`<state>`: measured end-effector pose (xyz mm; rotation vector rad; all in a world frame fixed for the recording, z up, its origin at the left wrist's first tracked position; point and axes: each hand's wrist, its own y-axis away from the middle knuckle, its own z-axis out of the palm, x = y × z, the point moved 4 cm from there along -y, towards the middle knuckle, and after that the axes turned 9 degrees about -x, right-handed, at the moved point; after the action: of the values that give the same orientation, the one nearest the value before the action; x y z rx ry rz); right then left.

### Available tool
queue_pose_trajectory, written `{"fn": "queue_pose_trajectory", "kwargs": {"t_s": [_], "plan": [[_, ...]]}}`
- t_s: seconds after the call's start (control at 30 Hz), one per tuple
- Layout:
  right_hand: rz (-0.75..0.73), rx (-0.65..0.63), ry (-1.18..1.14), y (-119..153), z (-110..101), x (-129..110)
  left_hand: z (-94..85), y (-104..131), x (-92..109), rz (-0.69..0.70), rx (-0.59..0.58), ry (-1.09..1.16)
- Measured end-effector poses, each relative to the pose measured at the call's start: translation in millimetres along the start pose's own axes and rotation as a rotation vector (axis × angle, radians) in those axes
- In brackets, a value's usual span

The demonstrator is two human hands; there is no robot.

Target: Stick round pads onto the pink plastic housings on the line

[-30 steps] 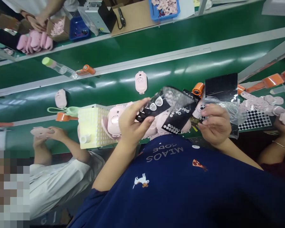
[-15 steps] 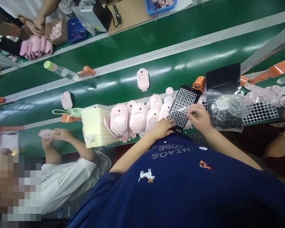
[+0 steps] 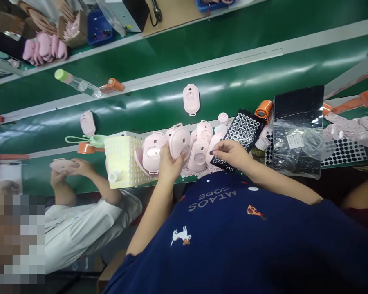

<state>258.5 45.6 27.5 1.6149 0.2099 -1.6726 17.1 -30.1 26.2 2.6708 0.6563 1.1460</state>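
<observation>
Looks like the sticker step is on: the left hand [image 3: 168, 165] has its fingers wrapped around a pink shell [image 3: 180, 142], lifting it a bit off the row of pink shells [image 3: 199, 153] at the near edge of the tabletop [image 3: 159, 106]. The right hand [image 3: 231, 153] sits at the near end of the black sticker sheet [image 3: 241, 134], fingers pinched together, probably on one small round sticker, though it's too tiny to be sure. Next move would need that pinch brought over to the shell's face and pressed flat, lined up with the round recess. The shell is glossy, pale pink, rounded-rectangle, with a little tab on top. A clear plastic bag [image 3: 296, 149] lies just right of the sheet.
</observation>
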Motion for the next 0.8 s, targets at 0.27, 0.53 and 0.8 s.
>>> {"fn": "queue_pose_trajectory", "kwargs": {"t_s": [0.27,0.53,0.8], "plan": [[-0.164,-0.084,-0.208,-9,39,-73,-23.1,57,84,0.298,0.030,0.126],[-0.156,-0.045,-0.237,-4,35,-71,-20.3,55,93,0.349,0.008,0.094],[-0.152,-0.053,-0.305,0,33,-71,-19.5,59,96,0.411,0.066,-0.051]]}}
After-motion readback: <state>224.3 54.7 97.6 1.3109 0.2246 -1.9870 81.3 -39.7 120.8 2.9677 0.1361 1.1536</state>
